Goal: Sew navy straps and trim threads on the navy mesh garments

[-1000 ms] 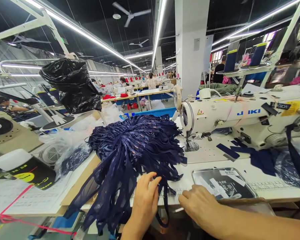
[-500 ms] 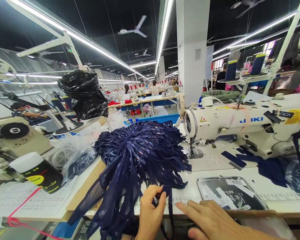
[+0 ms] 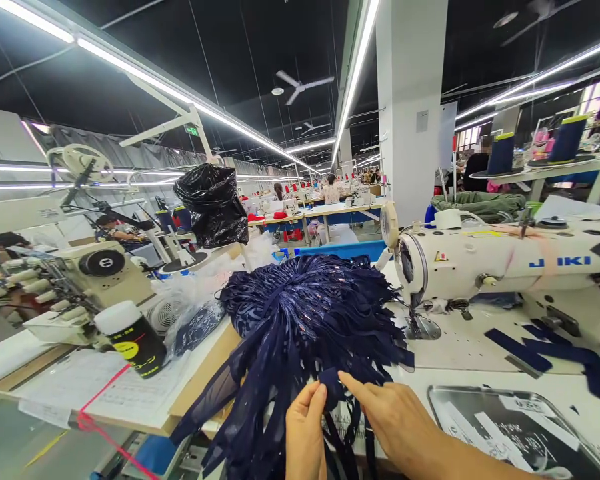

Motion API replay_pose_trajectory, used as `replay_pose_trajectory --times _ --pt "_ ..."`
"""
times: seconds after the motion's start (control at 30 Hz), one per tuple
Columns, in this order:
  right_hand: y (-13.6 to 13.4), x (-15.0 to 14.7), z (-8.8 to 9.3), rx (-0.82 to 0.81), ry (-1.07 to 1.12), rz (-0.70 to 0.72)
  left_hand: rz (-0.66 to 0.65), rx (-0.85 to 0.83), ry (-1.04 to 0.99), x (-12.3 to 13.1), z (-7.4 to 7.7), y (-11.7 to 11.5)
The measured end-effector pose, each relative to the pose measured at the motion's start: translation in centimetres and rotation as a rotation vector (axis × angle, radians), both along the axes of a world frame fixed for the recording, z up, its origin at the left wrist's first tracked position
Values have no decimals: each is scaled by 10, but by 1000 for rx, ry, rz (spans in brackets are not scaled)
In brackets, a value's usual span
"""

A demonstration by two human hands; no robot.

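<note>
Pinching one dark navy fabric strip [image 3: 330, 387] at near edge of pile [image 3: 300, 313]
Moved right hand [image 3: 393, 420] off white table [image 3: 570, 400], now gripping beside pinching left hand [image 3: 305, 433]

Left hand [image 3: 305, 437] bare, right hand [image 3: 393, 420] bare. The right forearm [image 3: 463, 460] runs bare to the frame's edge.

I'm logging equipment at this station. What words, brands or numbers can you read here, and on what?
"JUKI": blue letters on the white sewing machine.
Yellow label on the black bottle: too blurred to read.
Printed paper sheets, stickers in the metal tray, green hanging sign: too small to read.
</note>
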State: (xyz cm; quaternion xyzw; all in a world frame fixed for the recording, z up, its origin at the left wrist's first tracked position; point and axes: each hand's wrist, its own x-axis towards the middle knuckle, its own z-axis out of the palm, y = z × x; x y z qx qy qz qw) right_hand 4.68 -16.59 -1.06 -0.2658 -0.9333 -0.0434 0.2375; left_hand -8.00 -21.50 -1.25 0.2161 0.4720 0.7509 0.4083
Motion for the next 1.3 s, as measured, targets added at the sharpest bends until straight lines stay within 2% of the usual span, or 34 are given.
replay_pose_trajectory --times 0.3,0.5,0.9,1.1,1.3 --pt "-4 -2 1 -46 31 31 48 20 -8 2 -11 3" --pt "-5 -1 1 -117 35 40 80 13 -17 6 -7 1" --pt "-6 -1 6 -102 94 39 117 10 107 5 -18 3" --pt "-7 -3 6 -132 79 45 163 15 157 8 -15 1" --pt "-9 -5 6 -144 77 77 94 48 -8 8 -6 -1"
